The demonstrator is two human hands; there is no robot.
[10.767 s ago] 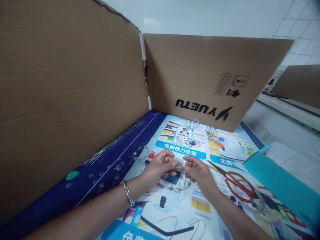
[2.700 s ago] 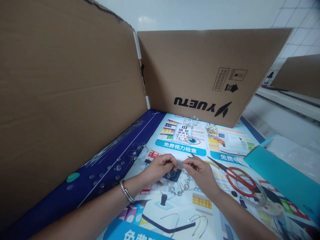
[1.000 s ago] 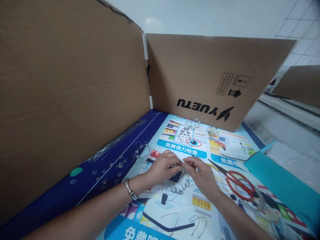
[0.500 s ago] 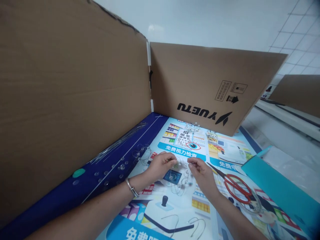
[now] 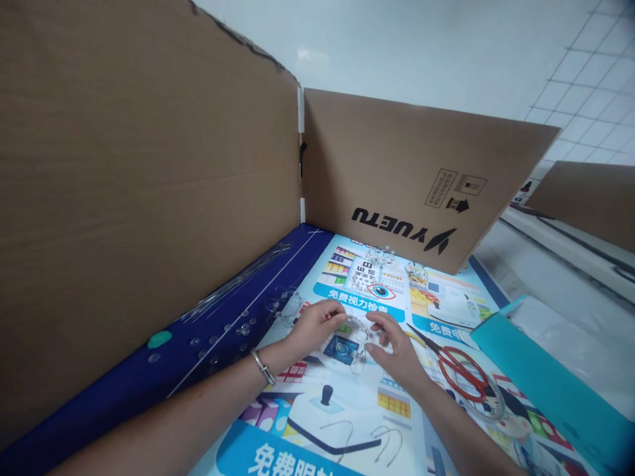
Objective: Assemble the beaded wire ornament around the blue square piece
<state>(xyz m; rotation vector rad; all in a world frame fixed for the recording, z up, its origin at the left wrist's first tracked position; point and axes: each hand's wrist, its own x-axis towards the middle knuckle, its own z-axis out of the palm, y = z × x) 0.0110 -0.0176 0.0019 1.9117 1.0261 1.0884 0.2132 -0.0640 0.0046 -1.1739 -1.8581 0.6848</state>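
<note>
Over the printed sheet, my left hand (image 5: 316, 328) pinches a thin wire strung with small clear beads (image 5: 364, 340). The wire hangs in loose loops between my two hands. My right hand (image 5: 395, 349) is at the other side of the loops, its thumb and fingers apart; a finger may touch the wire, but that is too fine to tell. To the right of it lie red-handled scissors (image 5: 462, 373), with a coil of clear line beside them. Bent pieces of wire (image 5: 389, 441) rest on the sheet nearer to me.
Cardboard panels (image 5: 397, 158) stand at the back and left. Loose clear discs (image 5: 244, 327), a green piece (image 5: 159, 339) and straight wires (image 5: 233, 281) lie on the blue strip. Other beaded wire bunches (image 5: 381, 258) sit near the back panel. A teal folder (image 5: 550, 377) lies at right.
My right hand's thumb and fingers have spread apart from a pinch. My left hand keeps its pinch in nearly the same place. The view has shifted slightly.
</note>
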